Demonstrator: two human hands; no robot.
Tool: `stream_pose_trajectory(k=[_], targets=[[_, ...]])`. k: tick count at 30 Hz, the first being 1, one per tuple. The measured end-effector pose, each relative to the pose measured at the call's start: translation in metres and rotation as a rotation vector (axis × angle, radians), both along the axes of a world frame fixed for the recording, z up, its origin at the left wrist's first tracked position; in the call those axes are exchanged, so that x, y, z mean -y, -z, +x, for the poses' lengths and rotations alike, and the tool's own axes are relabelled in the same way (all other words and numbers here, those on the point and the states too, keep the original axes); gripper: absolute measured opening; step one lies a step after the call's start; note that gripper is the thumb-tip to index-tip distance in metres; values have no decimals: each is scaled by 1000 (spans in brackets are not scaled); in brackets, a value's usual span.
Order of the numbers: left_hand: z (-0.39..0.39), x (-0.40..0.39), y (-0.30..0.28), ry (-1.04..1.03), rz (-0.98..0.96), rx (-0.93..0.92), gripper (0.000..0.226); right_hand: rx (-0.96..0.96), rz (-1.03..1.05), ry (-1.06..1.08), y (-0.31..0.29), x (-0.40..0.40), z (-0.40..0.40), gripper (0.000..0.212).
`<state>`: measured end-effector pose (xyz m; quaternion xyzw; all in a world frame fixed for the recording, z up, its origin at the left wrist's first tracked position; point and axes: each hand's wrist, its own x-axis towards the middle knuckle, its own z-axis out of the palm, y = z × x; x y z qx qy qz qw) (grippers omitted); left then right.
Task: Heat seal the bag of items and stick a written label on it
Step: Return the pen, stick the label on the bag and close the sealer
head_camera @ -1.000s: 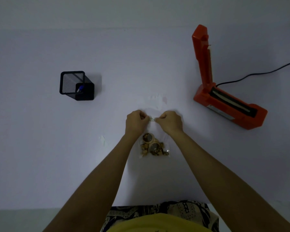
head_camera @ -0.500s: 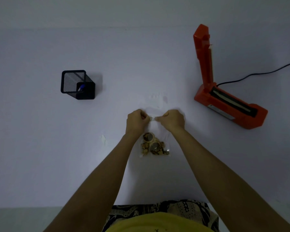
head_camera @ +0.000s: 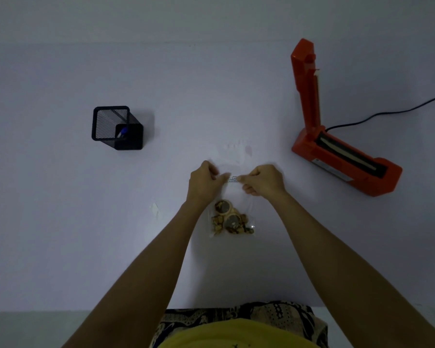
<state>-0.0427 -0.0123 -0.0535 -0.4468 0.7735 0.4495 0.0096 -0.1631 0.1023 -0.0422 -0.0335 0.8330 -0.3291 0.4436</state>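
Observation:
A clear plastic bag (head_camera: pixel 232 219) with brown items at its near end lies flat on the white table (head_camera: pixel 86 234) in front of me. A small white written label (head_camera: pixel 232 179) stretches between my two hands over the bag's far part. My left hand (head_camera: pixel 203 183) pinches the label's left end. At the right end, my right hand (head_camera: pixel 263 182) pinches it with curled fingers. The orange heat sealer (head_camera: pixel 337 156) stands at the right with its arm raised upright.
A black mesh pen holder (head_camera: pixel 116 128) with a blue pen in it sits at the left. The sealer's black cord (head_camera: pixel 387 114) runs off to the right edge. A small scrap of white backing paper (head_camera: pixel 154 209) lies left of the bag.
My hands have drawn slightly apart, showing more of the label between them. The bag and the sealer have not moved.

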Motion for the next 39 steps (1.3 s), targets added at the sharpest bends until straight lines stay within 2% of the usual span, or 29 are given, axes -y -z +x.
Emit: stream_pose_trajectory(k=[10, 14, 23, 31, 39], targets=[[-9, 3, -1, -43, 49, 100, 30, 32, 58, -48, 1, 4, -5, 25], [-12, 9, -1, 1, 43, 161, 31, 71, 40, -11, -2, 4, -7, 38], [-14, 3, -2, -35, 27, 148, 44, -41, 22, -52, -1, 4, 0, 36], [-2, 23, -6, 142, 95, 140, 26, -2, 1, -88, -5, 1, -3, 30], [-9, 33, -10, 123, 204, 180, 25, 15, 9, -96, -8, 1, -3, 26]])
